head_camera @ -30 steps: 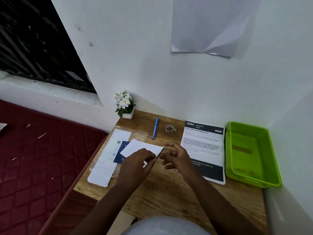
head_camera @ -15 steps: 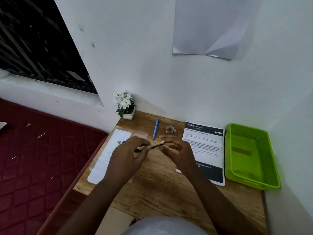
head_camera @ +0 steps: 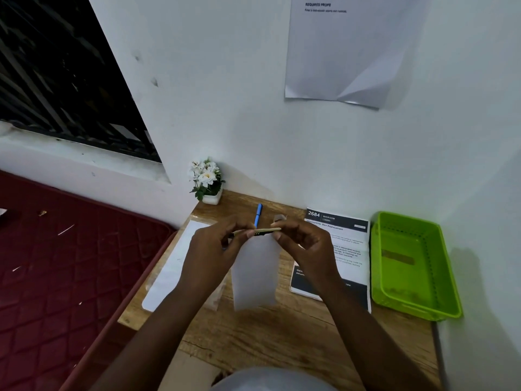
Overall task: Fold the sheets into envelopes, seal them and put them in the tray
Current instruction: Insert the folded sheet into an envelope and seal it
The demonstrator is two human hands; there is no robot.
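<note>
A white sheet (head_camera: 253, 275) hangs upright over the wooden desk (head_camera: 282, 334). Both hands pinch its top edge, which looks doubled over and shows a strip of dark print. My left hand (head_camera: 214, 249) grips the left end of that edge. My right hand (head_camera: 304, 249) grips the right end with its fingertips. The green plastic tray (head_camera: 377, 263) stands at the desk's right end against the wall. A brownish patch shows on the tray's floor. I cannot tell what it is.
A printed sheet with a black header (head_camera: 349, 241) lies between my right hand and the tray. A blue pen (head_camera: 258, 214), a tape roll (head_camera: 279, 217) and a small flower pot (head_camera: 208, 182) stand at the back. White papers (head_camera: 174, 266) lie at the left edge, beside a red mattress (head_camera: 56, 277).
The sheet lay flat under my hands a second ago. Both hands have lifted it off the desk and turned it, so it hangs down from its top edge.
</note>
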